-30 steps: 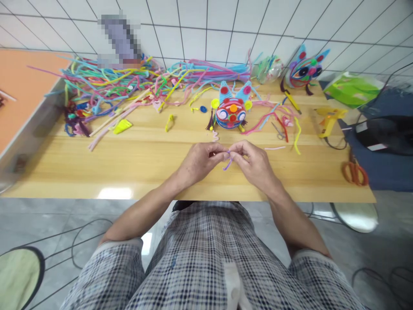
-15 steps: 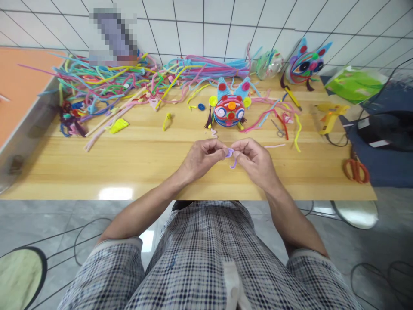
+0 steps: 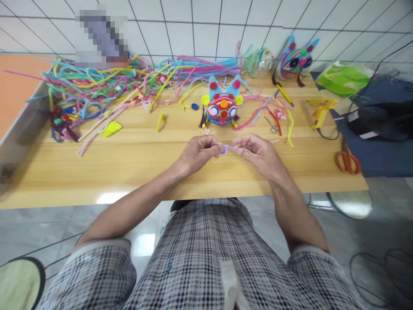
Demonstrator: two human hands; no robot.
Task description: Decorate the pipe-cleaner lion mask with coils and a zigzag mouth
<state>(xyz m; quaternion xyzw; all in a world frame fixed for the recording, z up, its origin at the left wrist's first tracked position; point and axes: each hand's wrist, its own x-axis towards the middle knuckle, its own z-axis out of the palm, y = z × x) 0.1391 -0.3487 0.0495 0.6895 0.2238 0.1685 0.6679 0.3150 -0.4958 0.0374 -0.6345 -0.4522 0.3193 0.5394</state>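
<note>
A small purple pipe cleaner (image 3: pixel 229 147) is stretched between my hands above the front half of the wooden table. My left hand (image 3: pixel 202 151) pinches its coiled end. The straight end is gripped between the thumb and fingers of my right hand (image 3: pixel 254 153). Just beyond my hands stands a colourful animal head (image 3: pixel 222 107) with blue ears, yellow discs at its sides and dark tassels. A short pale pink curled piece (image 3: pixel 208 131) lies in front of it.
A heap of pipe cleaners (image 3: pixel 93 84) covers the back left. On the right are a yellow glue gun (image 3: pixel 319 113), orange-handled scissors (image 3: pixel 347 162), small scissors (image 3: pixel 273 127) and a yellow cutter (image 3: pixel 284 94). A second animal head (image 3: pixel 295 62) stands at the back.
My hands have moved apart, and the purple tail that hung down is now drawn straight toward my right hand. The whole view has shifted slightly.
</note>
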